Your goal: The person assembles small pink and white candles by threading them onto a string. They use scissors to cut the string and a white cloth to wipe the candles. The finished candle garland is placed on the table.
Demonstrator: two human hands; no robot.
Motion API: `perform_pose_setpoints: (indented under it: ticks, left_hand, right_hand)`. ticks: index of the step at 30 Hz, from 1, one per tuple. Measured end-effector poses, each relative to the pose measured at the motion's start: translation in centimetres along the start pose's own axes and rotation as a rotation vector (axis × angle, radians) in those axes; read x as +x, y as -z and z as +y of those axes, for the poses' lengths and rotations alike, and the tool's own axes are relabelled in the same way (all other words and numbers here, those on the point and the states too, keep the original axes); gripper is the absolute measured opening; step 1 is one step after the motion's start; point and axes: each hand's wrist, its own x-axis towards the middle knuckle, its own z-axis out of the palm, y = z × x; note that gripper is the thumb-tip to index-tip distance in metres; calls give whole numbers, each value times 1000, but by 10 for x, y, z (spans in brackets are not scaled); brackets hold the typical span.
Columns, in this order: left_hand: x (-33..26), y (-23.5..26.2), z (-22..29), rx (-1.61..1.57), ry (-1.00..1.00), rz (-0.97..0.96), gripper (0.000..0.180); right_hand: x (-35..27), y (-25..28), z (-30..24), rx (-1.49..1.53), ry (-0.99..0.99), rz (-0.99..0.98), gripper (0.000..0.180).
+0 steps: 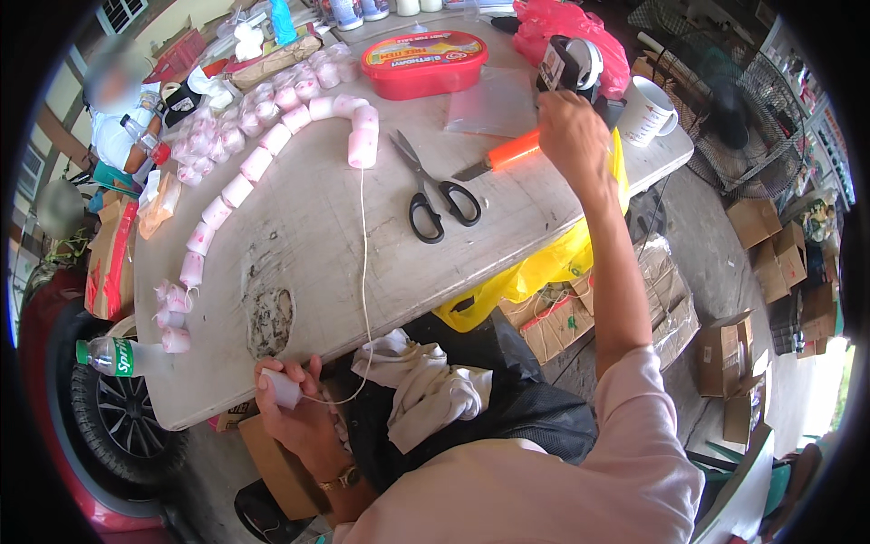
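My left hand (294, 408) is closed around a small white cylinder (283, 388) at the table's front edge. A white cord (365, 245) runs from this piece up to a curved chain of pink-and-white cylinders (237, 190) lying on the table. At the back right, my right hand (575, 136) has its fingers bent together against the near end of a black tape dispenser (571, 68); what they pinch is hidden. Below that hand lies a utility knife with an orange handle (513, 151). Black-handled scissors (430, 192) rest left of it, blades apart.
A red oval tub (424, 68), a clear plastic sheet (489, 102) and bagged pink-and-white pieces (213, 136) occupy the back. A white mug (645, 111) stands at the right edge. A bottle (113, 356) is at left. Fabric (426, 390) covers my lap. Another person (118, 118) sits far left.
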Motion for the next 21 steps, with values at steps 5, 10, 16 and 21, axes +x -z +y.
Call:
perform_pose_setpoints:
  ticks: [5, 10, 16, 21]
  left_hand:
    - [1, -2, -3, -11, -18, 68, 27]
    - [1, 2, -4, -5, -7, 24, 28]
    - [2, 4, -7, -38, -9, 26, 27]
    - [2, 1, -8, -51, -13, 14, 23]
  right_hand:
    - [34, -39, -12, -196, -117, -344, 24]
    - [30, -49, -16, 52, -37, -324, 27]
    - [43, -45, -15, -224, -293, -344, 19]
    - [53, -36, -22, -272, -298, -451, 18]
